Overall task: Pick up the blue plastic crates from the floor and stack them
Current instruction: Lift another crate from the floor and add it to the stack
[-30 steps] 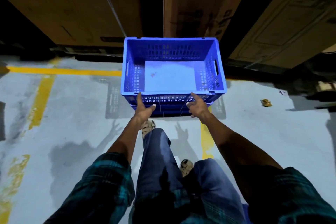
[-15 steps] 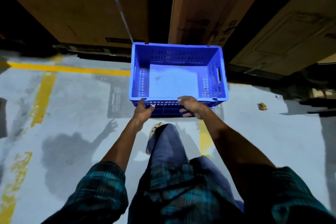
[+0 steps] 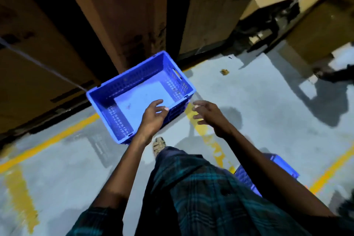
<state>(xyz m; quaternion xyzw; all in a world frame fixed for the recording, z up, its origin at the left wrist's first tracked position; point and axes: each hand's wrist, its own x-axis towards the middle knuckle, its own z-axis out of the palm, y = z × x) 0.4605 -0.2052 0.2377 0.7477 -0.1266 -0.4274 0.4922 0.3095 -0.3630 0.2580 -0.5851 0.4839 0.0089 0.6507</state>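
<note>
crates sit stacked at left of centre: the top blue crate [image 3: 140, 96] rests on a lower crate [image 3: 176, 112], of which only a strip of dark lattice shows under the near rim, both on the grey floor [image 3: 258, 105] against tall cardboard boxes [image 3: 122, 11]. the left hand [image 3: 153, 116] hovers over the near rim with its grip loose and empty, fingers spread and not clearly touching the plastic. the right hand [image 3: 209, 114] hangs just right of the stack over a yellow floor line [image 3: 210, 140], grip wide and holding nothing. the stacking step looks finished here, so the good move is probably to check that the top rim sits square on the one below, then turn to the next crate [image 3: 268, 170], partly hidden behind the right arm at lower right. it should be taken by both short-side handle slots and kept level. the top crate is bright blue, perforated on its walls, flat-bottomed and empty.
</note>
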